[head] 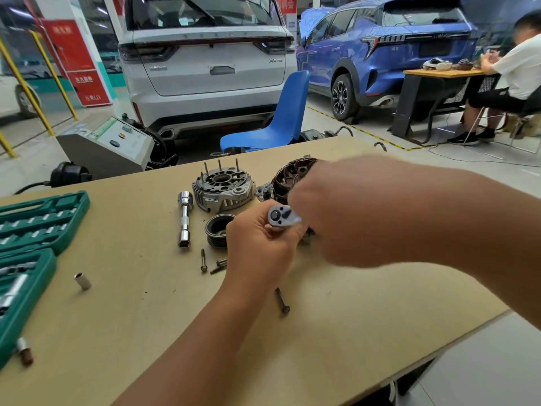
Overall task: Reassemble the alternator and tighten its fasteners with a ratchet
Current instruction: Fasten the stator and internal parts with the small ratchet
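Evidently setup, not tightening: the left hand (260,232) grips the chrome ratchet head (281,215), while the blurred right hand (330,212) covers its handle; its grip is unclear. Behind, on the tan counter (131,303), rests the coppery-brown alternator stator half (288,177); the grey cast housing (222,186) sits apart. Next: fit a socket.

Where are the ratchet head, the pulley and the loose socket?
ratchet head (279,215), head view, on its round face.
pulley (216,230), head view, on its left rim.
loose socket (82,281), head view, on its side wall.
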Demonstrator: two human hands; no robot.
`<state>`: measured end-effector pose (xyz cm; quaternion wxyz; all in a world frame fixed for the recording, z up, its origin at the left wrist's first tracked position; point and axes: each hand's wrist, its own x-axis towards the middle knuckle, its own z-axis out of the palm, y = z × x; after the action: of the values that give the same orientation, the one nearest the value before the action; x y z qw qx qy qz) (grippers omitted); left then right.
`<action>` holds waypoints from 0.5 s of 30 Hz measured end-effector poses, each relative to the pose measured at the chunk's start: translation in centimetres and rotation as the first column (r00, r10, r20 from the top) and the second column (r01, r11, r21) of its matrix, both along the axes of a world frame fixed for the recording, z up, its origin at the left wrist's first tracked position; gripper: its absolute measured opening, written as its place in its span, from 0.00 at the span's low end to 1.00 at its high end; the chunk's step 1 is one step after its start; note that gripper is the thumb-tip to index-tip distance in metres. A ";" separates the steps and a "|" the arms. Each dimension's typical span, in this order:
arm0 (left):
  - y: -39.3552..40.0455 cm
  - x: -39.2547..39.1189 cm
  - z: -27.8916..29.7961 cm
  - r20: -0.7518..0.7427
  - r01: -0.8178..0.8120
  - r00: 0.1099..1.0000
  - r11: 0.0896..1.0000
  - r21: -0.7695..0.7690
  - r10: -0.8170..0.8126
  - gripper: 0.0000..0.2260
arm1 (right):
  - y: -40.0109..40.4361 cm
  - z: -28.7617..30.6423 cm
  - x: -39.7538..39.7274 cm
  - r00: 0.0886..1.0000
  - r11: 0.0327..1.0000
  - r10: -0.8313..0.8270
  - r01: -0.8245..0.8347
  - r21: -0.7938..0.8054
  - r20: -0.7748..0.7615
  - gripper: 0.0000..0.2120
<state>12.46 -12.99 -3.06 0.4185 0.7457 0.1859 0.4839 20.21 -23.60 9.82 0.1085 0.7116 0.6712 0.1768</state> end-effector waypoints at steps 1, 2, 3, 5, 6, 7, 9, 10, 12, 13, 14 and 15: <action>-0.2 0.0 0.1 0.008 -0.023 1.000 1.000 0.017 0.023 0.19 | 0.2 -0.3 -0.1 1.000 0.996 -0.008 0.006 -0.087 -0.021 0.05; -0.3 0.0 0.1 0.018 -0.035 0.999 0.999 0.028 0.034 0.18 | 0.3 -0.2 -0.1 0.999 0.997 -0.024 0.021 -0.072 -0.033 0.06; -0.4 0.0 0.2 0.024 -0.025 0.999 0.999 0.024 0.024 0.14 | 0.3 0.2 0.1 0.999 0.999 -0.037 0.037 0.001 -0.038 0.08; -0.1 0.1 0.1 0.005 0.017 1.000 1.000 -0.005 -0.017 0.12 | 0.1 0.9 0.6 0.999 0.979 -0.039 0.032 0.202 0.030 0.13; 0.0 0.1 0.1 -0.012 0.029 0.999 1.000 -0.010 -0.029 0.11 | -0.1 1.1 0.5 0.997 0.969 -0.038 0.020 0.246 0.069 0.15; 0.1 0.1 0.1 -0.019 0.032 0.999 0.999 -0.009 -0.033 0.11 | 0.0 1.1 0.4 0.996 0.973 -0.034 0.015 0.229 0.077 0.15; -0.1 0.0 0.3 0.006 0.032 0.999 0.999 -0.011 -0.032 0.11 | -0.1 0.6 -0.3 0.999 0.998 -0.038 0.039 0.048 -0.030 0.12; -0.2 -0.1 0.4 0.026 0.035 0.999 0.999 -0.023 -0.034 0.10 | -0.1 0.6 -0.4 0.996 0.998 -0.064 0.062 -0.019 -0.061 0.12; 0.0 0.0 0.2 0.042 0.046 0.998 0.998 -0.044 -0.044 0.08 | 0.0 0.9 -0.2 0.997 0.995 -0.076 0.077 0.060 -0.017 0.12; 0.2 0.0 0.1 0.022 0.047 0.999 0.997 -0.059 -0.046 0.08 | -0.1 1.2 0.1 0.997 0.984 -0.063 0.056 0.166 0.036 0.13; 0.4 0.0 0.0 -0.004 0.045 0.999 0.996 -0.075 -0.046 0.07 | -0.1 1.4 0.3 0.994 0.968 -0.059 0.033 0.247 0.095 0.13; 0.5 0.0 -0.1 -0.016 0.043 0.999 0.995 -0.084 -0.045 0.07 | -0.1 1.4 0.2 0.989 0.966 -0.058 0.022 0.259 0.132 0.14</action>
<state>12.49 -12.50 -3.12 0.4584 0.7356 0.1934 0.4597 20.37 -23.68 11.25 0.0655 0.7192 0.6188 0.3091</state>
